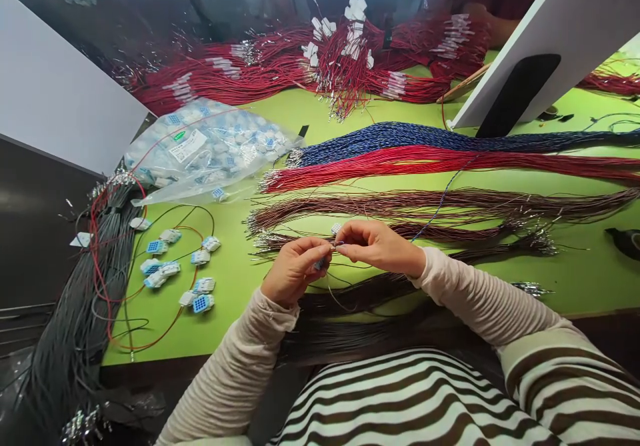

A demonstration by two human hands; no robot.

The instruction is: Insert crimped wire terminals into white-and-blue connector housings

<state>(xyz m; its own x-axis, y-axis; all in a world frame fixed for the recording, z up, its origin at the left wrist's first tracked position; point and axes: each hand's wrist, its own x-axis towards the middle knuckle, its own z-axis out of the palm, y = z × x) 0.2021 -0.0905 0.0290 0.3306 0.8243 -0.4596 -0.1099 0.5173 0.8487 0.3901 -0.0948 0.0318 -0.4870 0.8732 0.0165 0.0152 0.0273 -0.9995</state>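
- Striped cloth (390,393) of the person's top fills the near edge, below the desk (233,253).
- Blue wire (444,196) slants over the brown bundle (370,201) and passes behind the right wrist, toward the right grip (377,246).
- Bluish connector (321,263) sits under the left grip (295,269) — mostly hidden by the fingers.
- Left grip: thumb and finger pinched together on the connector.
- Right grip: pinched just beside the left fingertips — seemingly on the blue wire's end, too small to make out.
- Loose connectors (203,303) lie well to the left.

Bright tabletop (235,286) — glints on the plastic bag (225,146) — dim haze up top.
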